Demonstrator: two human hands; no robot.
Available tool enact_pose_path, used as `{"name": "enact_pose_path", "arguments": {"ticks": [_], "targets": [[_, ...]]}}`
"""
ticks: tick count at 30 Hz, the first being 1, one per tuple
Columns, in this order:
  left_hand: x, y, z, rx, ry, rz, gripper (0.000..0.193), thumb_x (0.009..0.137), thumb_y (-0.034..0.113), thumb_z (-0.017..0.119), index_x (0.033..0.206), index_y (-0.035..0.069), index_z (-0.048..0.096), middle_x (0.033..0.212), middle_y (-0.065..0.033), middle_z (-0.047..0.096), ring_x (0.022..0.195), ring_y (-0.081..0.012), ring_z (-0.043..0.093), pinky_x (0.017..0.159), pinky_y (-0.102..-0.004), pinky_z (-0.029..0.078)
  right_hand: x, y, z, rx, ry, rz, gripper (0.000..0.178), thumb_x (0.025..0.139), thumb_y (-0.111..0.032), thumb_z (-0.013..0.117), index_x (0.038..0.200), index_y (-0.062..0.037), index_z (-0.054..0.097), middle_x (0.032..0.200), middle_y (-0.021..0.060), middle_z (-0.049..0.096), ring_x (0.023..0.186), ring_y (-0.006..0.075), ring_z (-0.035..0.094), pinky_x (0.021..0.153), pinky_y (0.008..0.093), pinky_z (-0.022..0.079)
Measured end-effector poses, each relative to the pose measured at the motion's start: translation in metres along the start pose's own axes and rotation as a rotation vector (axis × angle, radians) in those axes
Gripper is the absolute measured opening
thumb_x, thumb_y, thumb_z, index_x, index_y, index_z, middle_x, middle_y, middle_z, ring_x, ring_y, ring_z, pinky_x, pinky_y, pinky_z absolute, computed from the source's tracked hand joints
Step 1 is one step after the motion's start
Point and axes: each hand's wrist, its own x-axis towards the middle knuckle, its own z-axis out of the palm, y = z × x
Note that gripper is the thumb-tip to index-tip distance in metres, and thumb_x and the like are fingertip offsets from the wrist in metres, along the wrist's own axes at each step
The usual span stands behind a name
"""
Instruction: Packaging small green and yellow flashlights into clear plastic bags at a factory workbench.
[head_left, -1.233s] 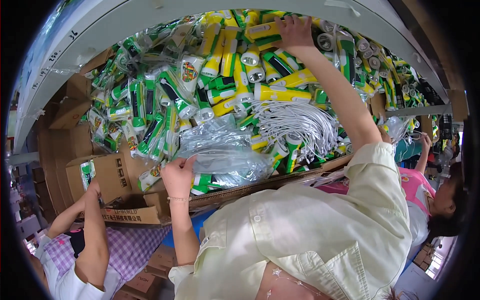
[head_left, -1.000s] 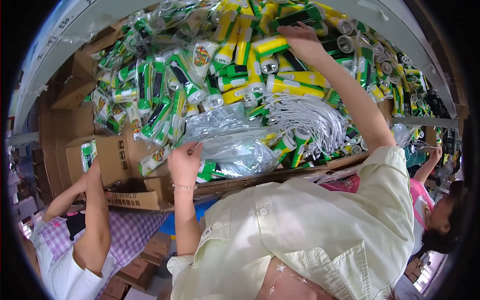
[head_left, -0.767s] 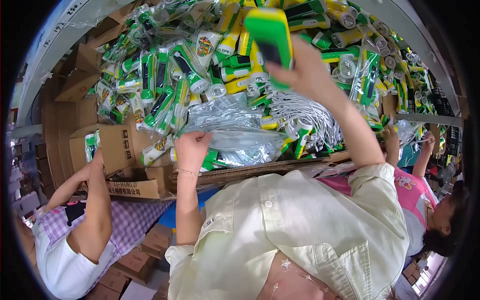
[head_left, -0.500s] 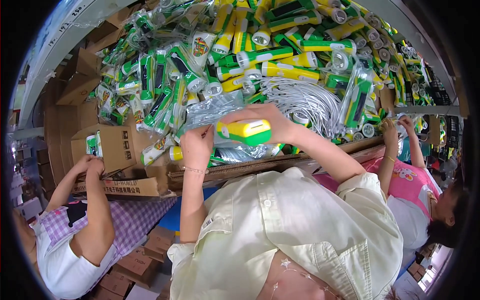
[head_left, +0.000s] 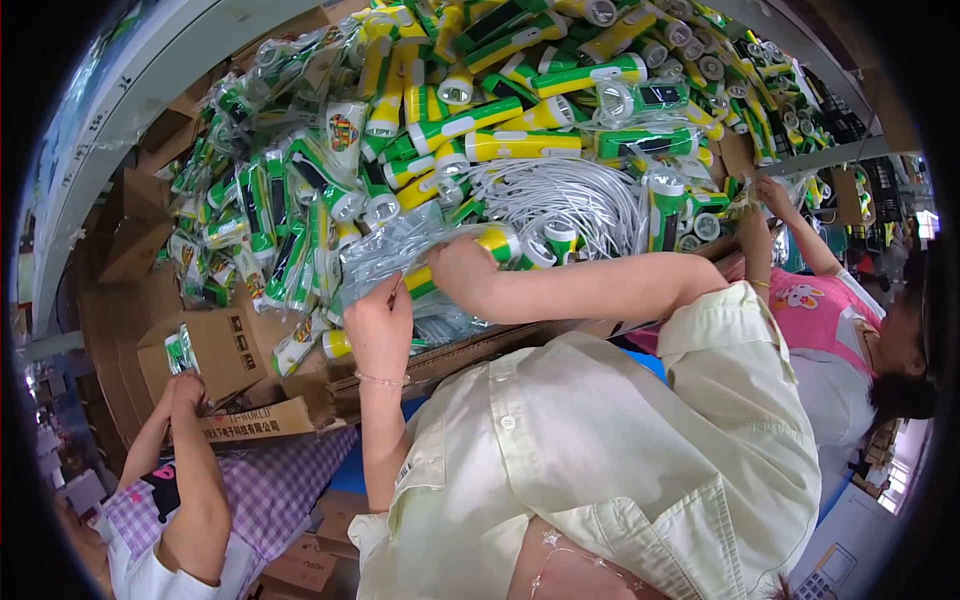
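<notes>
My right hand [head_left: 462, 266] is wrapped round a yellow and green flashlight [head_left: 419, 281], which it mostly hides. Just left of it, my left hand [head_left: 380, 318] pinches what looks like the edge of a clear plastic bag, thumb against fingertips, close to the flashlight's end. A stack of clear plastic bags [head_left: 385, 248] lies right behind both hands. Beyond the right forearm spreads a bundle of white cables [head_left: 565, 205]. Loose flashlights [head_left: 525, 145] in yellow and green are heaped behind, and bagged flashlights [head_left: 255, 210] are piled to the left.
A cardboard edge [head_left: 470, 350] runs along the front of the heap. At left, a co-worker's hands [head_left: 185, 390] are at an open cardboard box [head_left: 215, 350]. Another co-worker's hand [head_left: 775, 197] handles clear plastic at right. A grey metal frame [head_left: 130, 90] curves along the left.
My right hand has turned over and moved left and slightly down, so the flashlight's end face no longer shows. The left hand keeps its pinch. The view has shifted slightly.
</notes>
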Motion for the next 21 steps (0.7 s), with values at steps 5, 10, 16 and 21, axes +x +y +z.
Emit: {"name": "enact_pose_path", "arguments": {"ticks": [5, 10, 16, 21], "targets": [[0.007, -0.034, 0.004, -0.034, -0.027, -0.104, 0.021, 0.087, 0.014, 0.058, 0.081, -0.004, 0.066, 0.049, -0.0034, 0.051, 0.039, -0.0091, 0.048, 0.040, -0.0253, 0.036, -0.032, 0.044, -0.033, 0.437, 0.544, -0.256, 0.012, 0.071, -0.012, 0.064, 0.083, -0.0087, 0.064, 0.076, 0.0112, 0.064, 0.074, 0.0307, 0.065, 0.062, 0.0404, 0.052], [0.006, -0.028, -0.001, -0.177, -0.011, -0.227, 0.021, 0.087, 0.013, 0.058, 0.076, -0.005, 0.064, 0.049, -0.0002, 0.049, 0.040, -0.0066, 0.044, 0.040, -0.0234, 0.034, -0.074, 0.167, -0.030, 0.252, 0.330, 0.385, 0.014, 0.077, -0.019, 0.060, 0.084, -0.0092, 0.066, 0.086, 0.0101, 0.063, 0.081, 0.0298, 0.062, 0.069, 0.0417, 0.050], [0.017, -0.034, 0.000, -0.187, -0.097, -0.259, 0.020, 0.087, 0.013, 0.058, 0.078, -0.004, 0.066, 0.049, -0.0002, 0.048, 0.040, -0.0061, 0.044, 0.039, -0.0225, 0.033, -0.116, 0.216, 0.017, 0.338, 0.433, 0.478, 0.015, 0.075, -0.016, 0.064, 0.084, -0.0045, 0.065, 0.080, 0.0140, 0.062, 0.078, 0.0326, 0.061, 0.071, 0.0428, 0.049], [0.014, -0.035, -0.003, -0.146, -0.089, -0.242, 0.028, 0.087, 0.017, 0.061, 0.068, -0.003, 0.062, 0.047, 0.0003, 0.047, 0.039, -0.0063, 0.043, 0.039, -0.0229, 0.032, -0.127, 0.185, -0.056, 0.672, 0.745, 0.279, 0.010, 0.081, -0.003, 0.060, 0.091, -0.0013, 0.060, 0.080, 0.0098, 0.061, 0.071, 0.0204, 0.062, 0.062, 0.0309, 0.048]]}}
